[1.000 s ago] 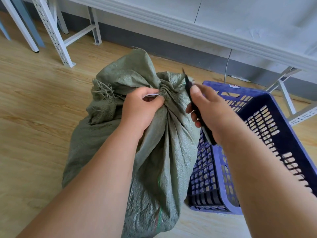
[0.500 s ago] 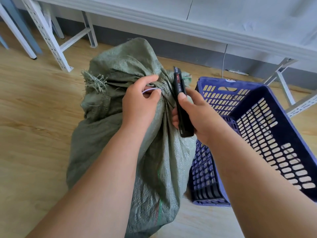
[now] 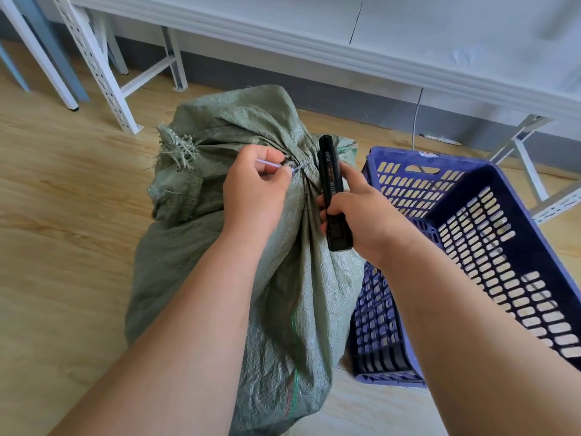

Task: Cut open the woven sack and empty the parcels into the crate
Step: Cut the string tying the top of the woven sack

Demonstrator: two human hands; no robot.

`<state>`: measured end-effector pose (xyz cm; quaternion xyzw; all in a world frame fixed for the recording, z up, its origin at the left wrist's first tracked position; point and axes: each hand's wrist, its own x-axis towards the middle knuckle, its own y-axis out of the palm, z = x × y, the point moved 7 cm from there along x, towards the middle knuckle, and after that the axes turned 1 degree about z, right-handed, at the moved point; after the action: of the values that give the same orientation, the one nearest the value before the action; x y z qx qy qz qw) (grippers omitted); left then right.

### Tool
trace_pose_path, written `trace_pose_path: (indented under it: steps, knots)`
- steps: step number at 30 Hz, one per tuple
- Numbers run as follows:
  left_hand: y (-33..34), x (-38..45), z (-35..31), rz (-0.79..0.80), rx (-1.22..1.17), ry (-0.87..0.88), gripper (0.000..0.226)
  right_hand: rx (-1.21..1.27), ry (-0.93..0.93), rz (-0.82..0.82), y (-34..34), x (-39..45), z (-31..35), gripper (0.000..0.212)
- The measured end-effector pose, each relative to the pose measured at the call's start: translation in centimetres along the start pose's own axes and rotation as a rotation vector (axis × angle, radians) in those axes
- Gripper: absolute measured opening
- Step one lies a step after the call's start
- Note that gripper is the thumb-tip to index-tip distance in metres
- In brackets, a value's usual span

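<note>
Left hand (image 3: pixel 251 190) pinches thin white tie (image 3: pixel 267 164) at gathered neck of green woven sack (image 3: pixel 283 278). Right hand (image 3: pixel 358 215) grips black utility knife (image 3: pixel 331 196) just beside left fingers: slip risks cutting them. Blue slotted plastic crate (image 3: pixel 471 247) right of right hand.

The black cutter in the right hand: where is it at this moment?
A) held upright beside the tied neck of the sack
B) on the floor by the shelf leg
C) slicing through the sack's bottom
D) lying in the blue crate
A: the right hand grips the black cutter upright next to the green sack's gathered neck, which the left hand pinches by its white tie.

Sack (image 3: pixel 220 247) left of crate (image 3: pixel 471 247)
</note>
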<state>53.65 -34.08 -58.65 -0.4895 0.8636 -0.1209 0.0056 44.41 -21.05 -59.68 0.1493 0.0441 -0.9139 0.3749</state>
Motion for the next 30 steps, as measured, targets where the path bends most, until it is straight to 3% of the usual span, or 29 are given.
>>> trace_pose_path:
  steps: [6,13,16,19,23,27,30]
  knots:
    - [0.0,-0.1,0.0,0.019,0.0,0.0,0.017,0.104,0.026,-0.019,-0.4,0.5,-0.5,0.051]
    - [-0.4,-0.2,-0.1,0.023,0.018,-0.028,0.007,0.017,0.024,-0.118,-0.4,0.4,-0.9,0.048]
    - [-1.7,-0.1,-1.2,-0.022,0.132,0.009,0.006,-0.183,-0.099,-0.239,-1.0,0.3,0.9,0.036]
    - [-2.8,0.3,-4.3,-0.078,0.123,0.14,0.008,-0.159,-0.247,-0.204,0.0,0.4,3.4,0.025]
    - [-1.2,1.6,-9.7,0.045,0.038,0.285,0.01,0.009,-0.345,-0.173,1.0,0.4,6.6,0.022]
    - [-0.3,4.6,-13.1,0.104,-0.096,0.242,0.012,0.148,-0.333,-0.21,-0.8,0.8,10.0,0.017]
    - [0.6,6.4,-14.6,0.157,-0.107,0.21,0.011,0.11,-0.273,-0.267,-3.3,0.9,11.9,0.018]
